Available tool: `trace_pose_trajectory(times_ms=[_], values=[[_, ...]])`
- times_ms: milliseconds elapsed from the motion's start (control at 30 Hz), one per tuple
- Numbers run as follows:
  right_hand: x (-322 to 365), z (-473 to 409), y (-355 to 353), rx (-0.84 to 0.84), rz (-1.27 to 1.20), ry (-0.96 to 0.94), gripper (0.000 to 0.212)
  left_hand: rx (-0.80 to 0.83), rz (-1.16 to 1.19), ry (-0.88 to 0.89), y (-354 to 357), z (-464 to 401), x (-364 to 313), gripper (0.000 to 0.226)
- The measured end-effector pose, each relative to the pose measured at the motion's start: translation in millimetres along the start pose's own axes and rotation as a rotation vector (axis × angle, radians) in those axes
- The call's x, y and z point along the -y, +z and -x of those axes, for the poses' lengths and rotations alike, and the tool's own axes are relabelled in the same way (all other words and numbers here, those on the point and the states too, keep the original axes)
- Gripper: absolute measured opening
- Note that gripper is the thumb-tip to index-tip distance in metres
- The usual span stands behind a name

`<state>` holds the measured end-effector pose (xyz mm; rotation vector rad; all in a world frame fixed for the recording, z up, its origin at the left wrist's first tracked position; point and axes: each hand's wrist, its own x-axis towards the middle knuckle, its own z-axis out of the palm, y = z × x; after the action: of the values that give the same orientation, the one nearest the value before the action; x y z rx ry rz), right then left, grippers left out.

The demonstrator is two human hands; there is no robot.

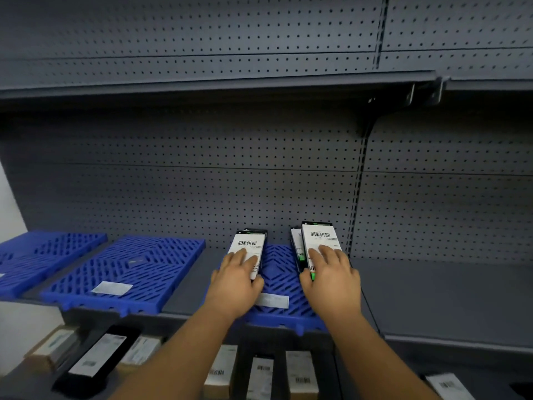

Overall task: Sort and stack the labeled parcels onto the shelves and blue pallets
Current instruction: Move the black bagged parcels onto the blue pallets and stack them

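Two stacks of flat black parcels with white barcode labels lie on a blue pallet point(278, 264) on the grey shelf. My left hand point(235, 281) rests on the left parcel stack point(250, 243), fingers straight across its label and thumb along its right edge. My right hand point(331, 280) lies flat on the right parcel stack point(320, 236), fingers spread over the label. A second thin parcel point(296, 241) stands just left of the right stack, partly hidden.
Two more blue pallets point(127, 272) point(37, 255) sit to the left on the same shelf point(432, 295). Below, several labeled parcels, black point(96, 356) and brown point(300, 373), lie on a lower surface. A pegboard back wall and an upper shelf point(219, 85) enclose the space.
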<state>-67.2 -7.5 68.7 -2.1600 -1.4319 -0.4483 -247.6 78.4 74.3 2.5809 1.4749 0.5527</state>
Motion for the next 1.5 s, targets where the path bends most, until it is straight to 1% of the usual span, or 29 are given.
trace_pose_trajectory(times_ms=[167,333,433,500,600,667,733,833,933,1100,1267,1500], values=[[1,-34,15,0.062,0.022,0.015,0.05,0.017,-0.009,0.008,2,-44,12,0.053],[5,-68,28,0.073,0.029,0.03,0.05,0.055,-0.022,0.04,14,-89,26,0.055],[5,-83,36,0.101,0.062,0.033,0.056,0.043,0.014,0.032,18,-108,31,0.06],[7,-88,40,0.07,0.068,0.036,0.06,0.013,0.014,0.044,17,-114,34,0.063],[17,-84,47,-0.101,0.049,-0.045,0.053,-0.065,-0.014,0.103,17,-112,42,0.062],[29,-75,49,-0.187,-0.005,-0.098,0.05,-0.106,-0.01,0.146,17,-105,50,0.061],[44,-62,51,-0.199,-0.079,-0.156,0.048,-0.135,-0.01,0.185,17,-93,57,0.06],[60,-34,59,-0.156,-0.168,-0.23,0.045,-0.167,-0.02,0.215,18,-68,67,0.061],[61,-4,69,-0.08,-0.191,-0.249,0.046,-0.151,-0.049,0.228,21,-36,78,0.07],[53,36,68,0.004,-0.159,-0.216,0.049,-0.093,-0.061,0.242,27,11,93,0.071],[54,77,57,0.02,-0.09,-0.204,0.05,-0.038,-0.052,0.308,29,52,97,0.07],[95,159,69,0.097,-0.038,-0.178,0.051,0.05,-0.026,0.402,40,128,140,0.065]])
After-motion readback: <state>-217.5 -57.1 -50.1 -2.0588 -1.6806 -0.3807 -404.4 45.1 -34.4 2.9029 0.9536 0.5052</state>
